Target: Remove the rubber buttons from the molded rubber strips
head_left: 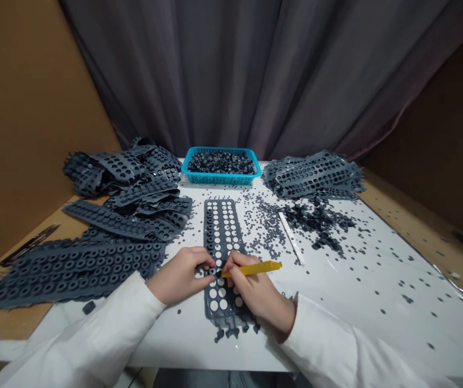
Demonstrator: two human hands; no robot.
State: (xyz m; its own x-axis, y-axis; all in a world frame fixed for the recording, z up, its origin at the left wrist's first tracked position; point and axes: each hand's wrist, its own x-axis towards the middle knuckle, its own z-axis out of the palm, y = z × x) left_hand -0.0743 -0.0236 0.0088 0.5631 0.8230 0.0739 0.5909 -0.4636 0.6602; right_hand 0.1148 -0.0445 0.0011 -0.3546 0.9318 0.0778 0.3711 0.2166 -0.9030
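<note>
A grey rubber sheet (225, 237) with rows of round holes lies lengthwise in front of me, the white table showing through many holes. Dark rings still fill part of its left column. My left hand (182, 275) rests at the sheet's left edge, thumb and index finger closed around a grey rubber ring (212, 271) in that column. In my right hand (251, 285) is a yellow pen-like tool (255, 268), gripped like a pencil. Its dark tip points left and meets the sheet beside the ring; the exact contact is too small to make out.
A blue basket (221, 180) full of small dark pieces stands at the back. Ring-filled sheets (85, 267) pile up on the left, with black tweezers (29, 245) beside them. Holed sheets (316, 175), dark scraps (324, 221), tiny discs and a white strip (291, 238) lie right.
</note>
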